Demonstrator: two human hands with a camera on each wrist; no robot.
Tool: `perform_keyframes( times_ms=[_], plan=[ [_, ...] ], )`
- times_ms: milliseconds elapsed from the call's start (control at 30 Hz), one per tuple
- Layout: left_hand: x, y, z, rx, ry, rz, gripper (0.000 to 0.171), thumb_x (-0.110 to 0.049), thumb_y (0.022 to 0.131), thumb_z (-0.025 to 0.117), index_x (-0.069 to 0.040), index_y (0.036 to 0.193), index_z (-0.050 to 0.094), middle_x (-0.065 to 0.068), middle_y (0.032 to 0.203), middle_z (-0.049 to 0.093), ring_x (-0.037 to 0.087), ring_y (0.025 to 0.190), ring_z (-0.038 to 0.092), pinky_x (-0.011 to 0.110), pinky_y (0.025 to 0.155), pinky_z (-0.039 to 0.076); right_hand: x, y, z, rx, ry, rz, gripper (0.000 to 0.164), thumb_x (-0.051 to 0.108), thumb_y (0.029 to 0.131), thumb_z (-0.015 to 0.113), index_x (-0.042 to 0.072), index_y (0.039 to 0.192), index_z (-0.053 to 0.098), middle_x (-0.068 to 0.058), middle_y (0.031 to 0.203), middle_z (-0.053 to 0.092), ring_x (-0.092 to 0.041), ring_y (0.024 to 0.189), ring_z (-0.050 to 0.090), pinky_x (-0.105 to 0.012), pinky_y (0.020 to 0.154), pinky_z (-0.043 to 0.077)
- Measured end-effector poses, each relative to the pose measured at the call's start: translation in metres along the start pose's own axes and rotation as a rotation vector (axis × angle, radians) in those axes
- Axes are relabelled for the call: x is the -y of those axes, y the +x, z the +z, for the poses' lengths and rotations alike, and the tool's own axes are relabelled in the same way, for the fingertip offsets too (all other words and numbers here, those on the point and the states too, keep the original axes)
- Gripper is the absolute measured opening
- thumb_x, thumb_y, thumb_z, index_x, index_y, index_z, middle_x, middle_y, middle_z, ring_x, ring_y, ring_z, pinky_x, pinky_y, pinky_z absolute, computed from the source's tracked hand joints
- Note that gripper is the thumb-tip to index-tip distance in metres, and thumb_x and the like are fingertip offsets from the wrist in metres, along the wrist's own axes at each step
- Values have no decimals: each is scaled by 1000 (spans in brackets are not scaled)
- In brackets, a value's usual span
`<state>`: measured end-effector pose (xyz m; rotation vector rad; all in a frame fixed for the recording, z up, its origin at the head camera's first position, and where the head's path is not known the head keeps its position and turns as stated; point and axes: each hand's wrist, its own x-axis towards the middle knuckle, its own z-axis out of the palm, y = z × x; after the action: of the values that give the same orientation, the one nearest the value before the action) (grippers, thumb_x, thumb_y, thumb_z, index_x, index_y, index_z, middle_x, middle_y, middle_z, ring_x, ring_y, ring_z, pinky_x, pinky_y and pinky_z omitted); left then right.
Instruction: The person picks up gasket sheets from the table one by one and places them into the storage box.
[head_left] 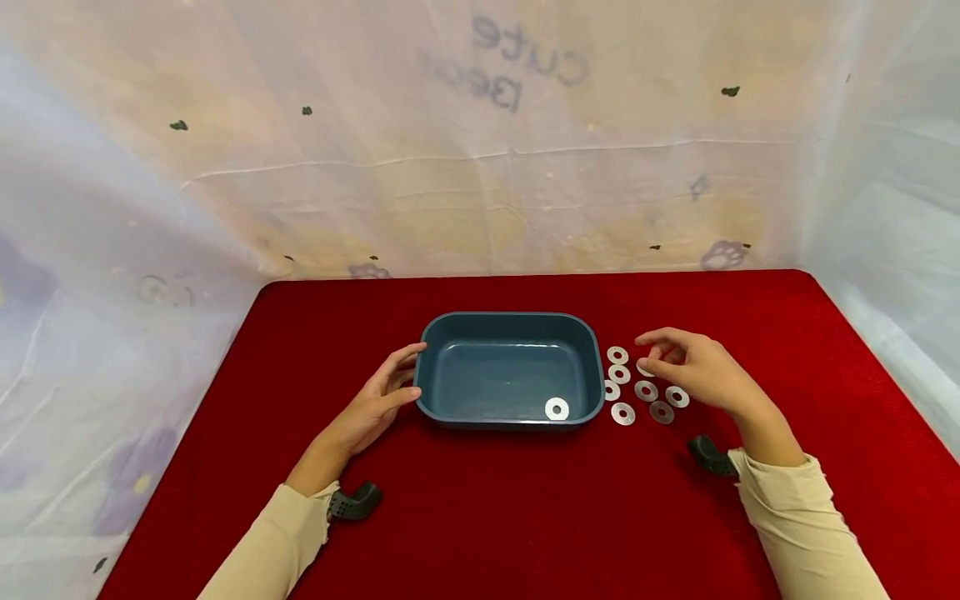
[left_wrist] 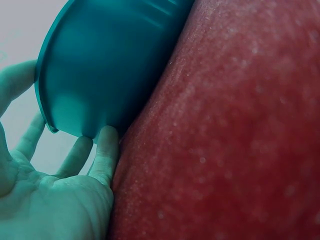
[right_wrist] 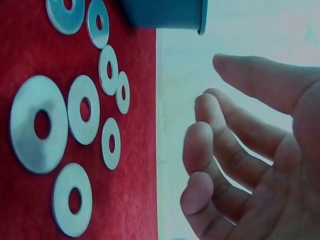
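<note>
A dark blue rectangular tray (head_left: pixel 487 379) stands on the red cloth, with one flat metal washer (head_left: pixel 549 409) lying inside near its front right corner. My left hand (head_left: pixel 369 415) is at the tray's left end; in the left wrist view its extended fingers (left_wrist: pixel 106 145) touch the outer wall and rim. Several more washers (head_left: pixel 617 415) lie flat on the cloth just right of the tray. Above them hovers my right hand (head_left: pixel 703 368), its fingers loosely bent. The right wrist view shows a gap between thumb and fingers (right_wrist: pixel 197 145), with nothing held.
The red cloth (head_left: pixel 510 517) covers the whole table. Pale printed sheets (head_left: pixel 480 208) hang behind it and along both sides. A dark device sits at each wrist, by the left cuff (head_left: pixel 358 502) and the right cuff (head_left: pixel 711 457).
</note>
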<state>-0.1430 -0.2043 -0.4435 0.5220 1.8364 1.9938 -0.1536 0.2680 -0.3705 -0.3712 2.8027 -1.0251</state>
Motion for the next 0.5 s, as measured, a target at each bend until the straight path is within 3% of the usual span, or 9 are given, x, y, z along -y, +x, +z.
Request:
perform_keyframes(
  times_ms=[333, 500],
  plan=[
    [0, -3, -2, -3, 6, -19, 64, -9, 103, 50, -18, 158, 20, 13, 161, 16, 22, 138, 32, 20, 103, 42, -9, -6, -15, 49, -29, 1, 37, 25, 93, 71, 7, 124, 65, -6, 93, 65, -18, 79, 59, -25, 65, 49],
    [3, -1, 0, 4, 6, -10, 64, -9, 103, 50, -18, 158, 20, 13, 161, 16, 20, 138, 32, 20, 104, 42, -17, -9, -24, 67, -96, -2, 37, 23, 90, 74, 6, 122, 67, -4, 95, 66, -14, 79, 59, -25, 66, 48]
  ],
)
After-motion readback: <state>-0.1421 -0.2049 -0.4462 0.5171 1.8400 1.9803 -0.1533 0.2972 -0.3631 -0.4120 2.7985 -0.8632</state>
